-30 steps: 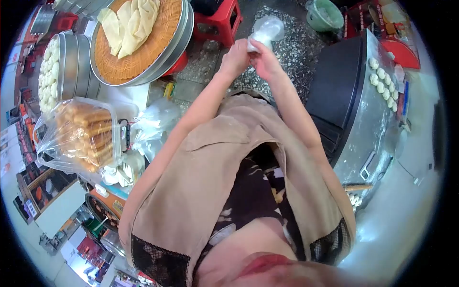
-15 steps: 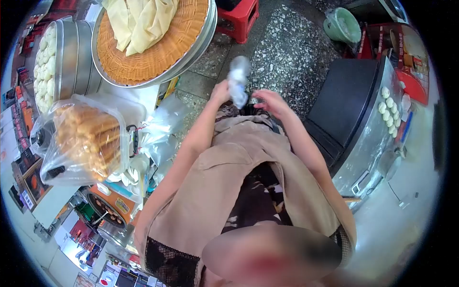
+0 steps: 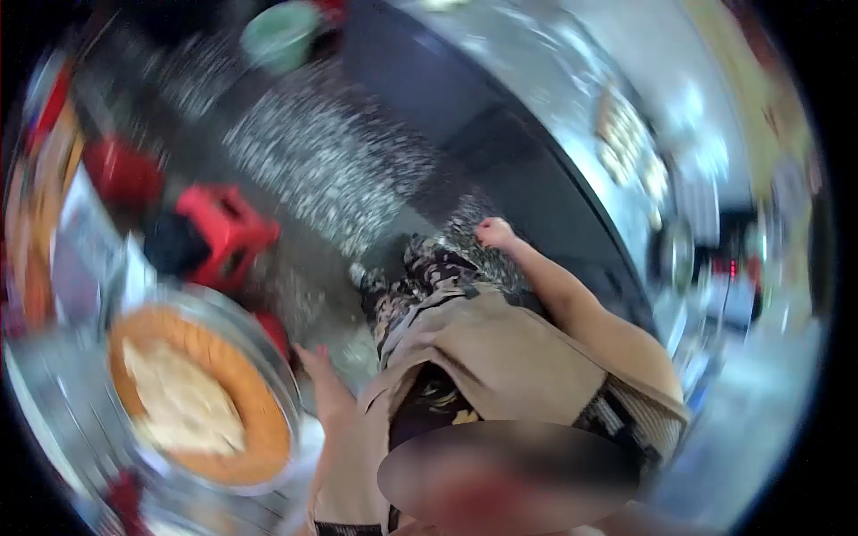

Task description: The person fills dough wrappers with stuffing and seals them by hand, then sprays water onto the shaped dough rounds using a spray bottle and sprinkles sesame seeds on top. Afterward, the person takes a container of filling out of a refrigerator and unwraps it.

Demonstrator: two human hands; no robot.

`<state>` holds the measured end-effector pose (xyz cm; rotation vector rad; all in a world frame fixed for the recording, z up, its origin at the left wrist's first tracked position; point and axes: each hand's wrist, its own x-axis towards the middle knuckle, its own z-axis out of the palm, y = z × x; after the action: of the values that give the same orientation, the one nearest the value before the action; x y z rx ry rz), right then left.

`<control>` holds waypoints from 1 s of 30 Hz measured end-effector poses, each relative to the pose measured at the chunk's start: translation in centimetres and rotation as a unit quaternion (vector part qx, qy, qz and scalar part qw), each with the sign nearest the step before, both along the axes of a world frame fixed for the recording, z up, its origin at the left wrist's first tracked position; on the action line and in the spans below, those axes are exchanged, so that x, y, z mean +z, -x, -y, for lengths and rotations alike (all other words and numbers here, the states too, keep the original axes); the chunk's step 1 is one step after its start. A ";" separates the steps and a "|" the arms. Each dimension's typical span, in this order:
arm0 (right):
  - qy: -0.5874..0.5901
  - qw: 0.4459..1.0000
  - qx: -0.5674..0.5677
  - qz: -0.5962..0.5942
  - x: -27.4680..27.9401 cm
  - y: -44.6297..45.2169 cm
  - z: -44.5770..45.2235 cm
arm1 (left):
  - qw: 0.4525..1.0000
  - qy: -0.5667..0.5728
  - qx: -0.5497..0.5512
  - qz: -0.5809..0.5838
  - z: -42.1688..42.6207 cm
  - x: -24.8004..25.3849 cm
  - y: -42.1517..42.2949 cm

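Observation:
My left hand (image 3: 315, 362) hangs low at the left, near the metal rim of a round steamer (image 3: 284, 406). Its fingers look stretched out and apart, with nothing visible in them. Inside the steamer's rim sits an orange-brown woven tray (image 3: 268, 436) bearing pale dough sheets (image 3: 183, 393). My right hand (image 3: 494, 234) is out in front of my right side, above the floor beside a dark counter front (image 3: 536, 179). Its fingers are curled in, and nothing shows in them. The view is smeared by motion.
A red stool (image 3: 228, 234) stands on the floor at the left, a dark item (image 3: 174, 243) beside it. Farther off is a pale green bucket (image 3: 281, 37). Along the right runs a metal worktop (image 3: 545, 67) with rows of white dough pieces (image 3: 626, 143).
My view has swung to the right, and the steamer now lies lower left. My hands have moved apart. The crumpled whitish plastic by my left hand is no longer visible.

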<state>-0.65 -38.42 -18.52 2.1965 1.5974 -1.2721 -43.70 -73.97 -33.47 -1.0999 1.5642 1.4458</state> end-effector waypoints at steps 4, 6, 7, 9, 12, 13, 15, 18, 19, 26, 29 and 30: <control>-0.098 0.992 0.042 0.064 -0.9 -7.0 7.4 | 0.958 -0.051 -0.276 0.056 -12.0 1.1 -4.4; -0.083 0.996 0.009 0.019 0.4 -10.0 11.1 | 0.879 -0.046 -0.472 -0.051 -16.4 4.0 -8.1; -0.091 0.995 -0.041 0.002 1.3 -11.4 13.4 | 0.846 -0.041 -0.526 -0.075 -18.7 4.8 -10.1; -0.118 0.988 -0.098 -0.034 0.6 -13.8 16.0 | 0.809 -0.043 -0.581 -0.083 -23.8 4.6 -14.0; -0.150 0.967 -0.193 -0.078 0.9 -21.3 22.6 | 0.756 -0.041 -0.646 -0.097 -26.5 5.4 -23.2; -0.157 0.961 -0.213 -0.083 -0.1 -23.6 25.2 | 0.704 -0.051 -0.703 -0.090 -26.4 5.0 -25.8; -0.124 0.951 -0.282 -0.033 -0.7 -28.2 30.4 | 0.632 -0.019 -0.764 -0.127 -25.7 3.0 -31.6; -0.084 0.910 -0.406 0.004 -2.4 -34.0 39.4 | 0.505 -0.057 -0.858 -0.071 -21.2 2.6 -40.8; -0.094 0.833 -0.530 -0.124 0.1 -35.9 42.2 | 0.409 -0.078 -0.907 -0.060 -20.3 2.5 -44.1; -0.212 0.608 -0.742 -0.187 -3.5 -46.5 50.4 | -0.119 -0.192 -0.926 -0.302 -17.4 9.5 -71.7; -0.208 0.575 -0.744 -0.268 -3.0 -52.1 50.4 | -0.102 -0.220 -0.921 -0.305 -17.8 8.8 -81.7; -0.222 0.566 -0.739 -0.292 -3.3 -54.3 50.6 | -0.089 -0.236 -0.920 -0.300 -17.8 8.9 -85.0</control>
<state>53.64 -88.99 -21.87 3.8026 -0.6769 -2.1103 41.31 -56.16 -24.61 2.1520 0.7972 -0.2844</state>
